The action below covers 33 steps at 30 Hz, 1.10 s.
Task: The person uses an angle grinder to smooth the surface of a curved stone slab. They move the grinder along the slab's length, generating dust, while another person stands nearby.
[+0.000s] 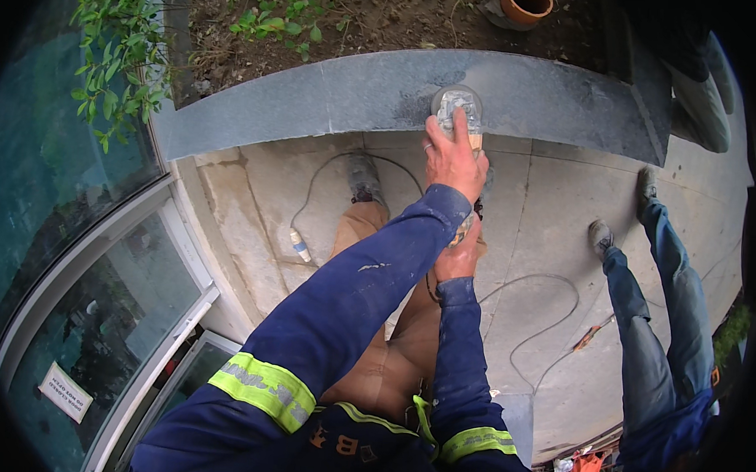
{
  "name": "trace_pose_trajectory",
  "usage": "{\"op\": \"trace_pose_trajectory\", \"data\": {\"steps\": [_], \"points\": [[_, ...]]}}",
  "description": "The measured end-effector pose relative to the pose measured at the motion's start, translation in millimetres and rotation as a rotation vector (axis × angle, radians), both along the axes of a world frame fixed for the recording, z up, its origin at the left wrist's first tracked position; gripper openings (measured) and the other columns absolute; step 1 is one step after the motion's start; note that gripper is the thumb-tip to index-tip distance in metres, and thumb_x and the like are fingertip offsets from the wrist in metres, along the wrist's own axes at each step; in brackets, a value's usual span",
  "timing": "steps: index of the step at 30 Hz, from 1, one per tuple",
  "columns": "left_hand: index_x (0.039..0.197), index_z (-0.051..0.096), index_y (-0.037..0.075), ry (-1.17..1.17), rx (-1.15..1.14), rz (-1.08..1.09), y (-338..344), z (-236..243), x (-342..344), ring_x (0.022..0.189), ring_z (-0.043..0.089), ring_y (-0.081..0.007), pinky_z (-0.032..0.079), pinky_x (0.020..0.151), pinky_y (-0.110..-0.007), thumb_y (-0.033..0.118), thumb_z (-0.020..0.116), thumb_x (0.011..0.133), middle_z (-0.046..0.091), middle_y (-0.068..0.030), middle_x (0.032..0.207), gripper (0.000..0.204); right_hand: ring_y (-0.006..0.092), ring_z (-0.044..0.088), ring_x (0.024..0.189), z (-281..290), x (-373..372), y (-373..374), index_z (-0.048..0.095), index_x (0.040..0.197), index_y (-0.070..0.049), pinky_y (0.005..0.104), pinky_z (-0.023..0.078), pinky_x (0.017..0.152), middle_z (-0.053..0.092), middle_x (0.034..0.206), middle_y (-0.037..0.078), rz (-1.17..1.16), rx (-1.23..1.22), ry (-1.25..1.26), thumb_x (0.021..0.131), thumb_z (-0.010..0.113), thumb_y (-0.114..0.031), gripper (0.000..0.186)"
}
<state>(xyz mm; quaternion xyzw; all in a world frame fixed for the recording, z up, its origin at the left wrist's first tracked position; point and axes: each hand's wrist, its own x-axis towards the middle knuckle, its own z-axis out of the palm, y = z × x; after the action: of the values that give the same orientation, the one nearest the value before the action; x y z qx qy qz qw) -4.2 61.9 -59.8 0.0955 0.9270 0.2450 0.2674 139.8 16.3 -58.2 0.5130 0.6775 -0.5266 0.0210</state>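
Beige paving, a long grey stone ledge and a round-headed power tool in your two hands

Pale beige slab paving (556, 210) spreads under you. At your left stands a wide glass pane in a white frame (126, 297). Beyond the long, flat grey stone ledge (266, 104) lies a bed of brown soil (379, 25) with green leafy plants. To your right, a co-worker in blue jeans (642, 366) stands on the paving.

Your round-headed, dusty grey power tool (471, 105) sits on the ledge a little right of its middle, next to a dark, smudged patch (413, 104). Your left hand (455, 165) grips the front of it, fingers bent over the housing, one laid forward along the top. Your right hand (460, 255) is clasped round the rear part, nearer your body; its fingers are partly hidden.

Past the ledge, a round terracotta pot (526, 4) stands on the soil. On the paving to your left lies a small blue-and-white cable connector (300, 246), and on your right a smaller orange one (588, 338) beside a looped grey cable.
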Motion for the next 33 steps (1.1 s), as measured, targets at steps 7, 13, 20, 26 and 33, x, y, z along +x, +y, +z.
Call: {"op": "trace_pose_trajectory", "data": {"steps": [7, 13, 20, 26, 33], "points": [[0.143, 0.030, 0.011, 0.059, 0.002, -0.013, 2, -5, -16, 0.114, 0.043, -0.0534, 0.045, 0.094, -0.052, 0.014, 0.074, 0.075, 0.025, -0.0286, 0.134, 0.082, 0.0373, 0.065, 0.099, 3, -19, 5, 0.034, 0.137, -0.007, 0.0414, 0.051, 0.082, 0.065, 0.107, 0.021, 0.019, -0.018, -0.052, 0.074, 0.079, -0.016, 0.078], [0.143, 0.030, 0.011, 0.023, -0.012, 0.029, -6, 0, -2, 0.114, 0.043, -0.0533, 0.045, 0.095, -0.052, 0.014, 0.074, 0.074, 0.026, -0.0285, 0.134, 0.082, 0.0378, 0.065, 0.099, 8, -3, -2, 0.034, 0.138, -0.006, 0.0415, 0.050, 0.083, 0.065, 0.107, 0.021, 0.017, -0.039, -0.051, 0.074, 0.079, -0.014, 0.079], [0.143, 0.030, 0.011, 0.066, 0.035, -0.006, 12, -5, -16, 0.115, 0.043, -0.0531, 0.045, 0.095, -0.053, 0.014, 0.074, 0.074, 0.026, -0.0283, 0.133, 0.082, 0.0370, 0.065, 0.100, -11, -11, 10, 0.035, 0.137, -0.006, 0.0409, 0.050, 0.083, 0.064, 0.107, 0.021, 0.026, 0.050, -0.001, 0.075, 0.078, -0.014, 0.077], [0.143, 0.029, 0.010, 0.042, -0.015, -0.001, -3, 0, -6, 0.112, 0.045, -0.0525, 0.047, 0.092, -0.051, 0.012, 0.073, 0.075, 0.025, -0.0281, 0.134, 0.081, 0.0361, 0.064, 0.102, 5, -6, 2, 0.034, 0.137, -0.005, 0.0402, 0.050, 0.083, 0.063, 0.110, 0.022, 0.033, -0.018, -0.001, 0.074, 0.079, -0.014, 0.078], [0.143, 0.031, 0.010, 0.027, 0.021, 0.000, 7, -1, -3, 0.114, 0.044, -0.0526, 0.045, 0.094, -0.052, 0.014, 0.073, 0.075, 0.026, -0.0279, 0.134, 0.080, 0.0360, 0.064, 0.102, -5, -1, 6, 0.034, 0.138, -0.005, 0.0405, 0.051, 0.084, 0.062, 0.112, 0.022, 0.010, 0.034, 0.015, 0.072, 0.080, -0.015, 0.081]]}}
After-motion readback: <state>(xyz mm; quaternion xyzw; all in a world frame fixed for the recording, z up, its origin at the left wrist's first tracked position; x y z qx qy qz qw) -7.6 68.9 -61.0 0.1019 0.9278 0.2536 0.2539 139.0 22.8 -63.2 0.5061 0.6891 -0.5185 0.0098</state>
